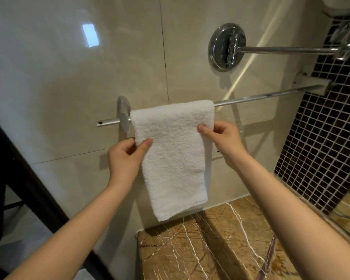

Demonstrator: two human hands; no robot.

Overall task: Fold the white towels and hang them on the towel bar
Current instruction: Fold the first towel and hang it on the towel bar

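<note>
A folded white towel [175, 154] hangs over the chrome towel bar [261, 96] on the cream tiled wall, near the bar's left bracket [124, 114]. My left hand [125, 158] pinches the towel's left edge between thumb and fingers. My right hand [222, 139] pinches its right edge a little higher up. The towel's lower end hangs free just above the marble counter. Its back half is hidden behind the front layer.
A brown veined marble counter [220, 245] lies below the towel. A round chrome wall mount with a long arm [226, 47] juts out above the bar. Dark mosaic tiles [327, 138] cover the right wall. A dark frame [28, 178] runs down the left side.
</note>
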